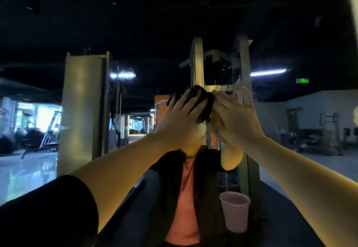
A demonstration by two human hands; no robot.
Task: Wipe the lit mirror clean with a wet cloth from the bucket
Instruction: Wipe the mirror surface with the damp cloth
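1. Looking straight into the mirror [290, 33] here, and we've got both arms raised up to the glass at about head height.
2. Our left hand [182, 114] is spread flat, fingers straight and fanned out, pressing a dark cloth [205, 101] against the mirror. The cloth bunches out past the fingertips and to the right of the hand.
3. Our right hand [235, 116] is just beside it, fingers straight too, laid against the right edge of the cloth. Can't really tell whether the thumb hooks any fabric, it's hidden.
4. Left arm has a black sleeve [48, 213] pushed up near the elbow; the right forearm is bare.
5. In the reflection we see our own torso, pink shirt [186, 198] under a black jacket [168, 188].
6. A pinkish perforated bucket [234, 211] shows low in the glass, right of the shirt, well below the hands.
7. Behind all that, the mirror shows a dim gym: a metal machine frame [197, 62], a wide pillar [83, 101], a green exit sign [302, 81].
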